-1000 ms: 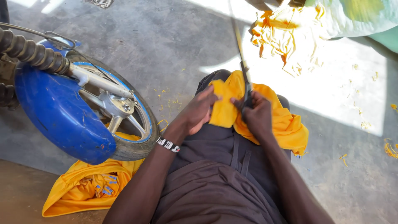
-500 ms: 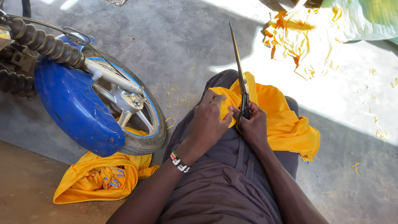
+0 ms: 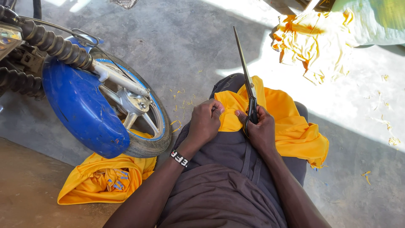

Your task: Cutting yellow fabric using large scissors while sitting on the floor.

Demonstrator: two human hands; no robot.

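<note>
- Over at the far left of the concrete floor (image 3: 190,46) sits a motorbike's front wheel (image 3: 139,122), blue mudguard (image 3: 80,109) over it, fork with ribbed rubber boots (image 3: 55,42) running up to the top left corner. Looks parked, nothing touching it.
- Tucked partly under the tyre, near the bottom left, is a crumpled yellow garment (image 3: 105,179) with some blue print on it. It lies well apart from both hands.
- Next comes the left hand (image 3: 206,124), a beaded wristband (image 3: 179,158) on the wrist. Its fingers are curled and pinching the edge of the yellow cloth (image 3: 282,118) that lies across the person's lap. My guess is it's gripped tight like that to keep the edge taut for the blades.
- Just right of it, the right hand (image 3: 261,131) is wrapped around the handles of a pair of scissors (image 3: 246,76), fingers closed through and around the loops. The blades look pressed together, and they point up and away from the body toward the floor's far edge, so the tip stays clear of the legs.
- That cloth drapes over the knees, on dark trousers (image 3: 236,185), and hangs off the right side.
- Up at the top right, in the sunlit patch, a heap of yellow cut strips (image 3: 312,42) sits against a pale green bag (image 3: 375,21), with small snippets (image 3: 388,139) scattered on the floor nearby.
</note>
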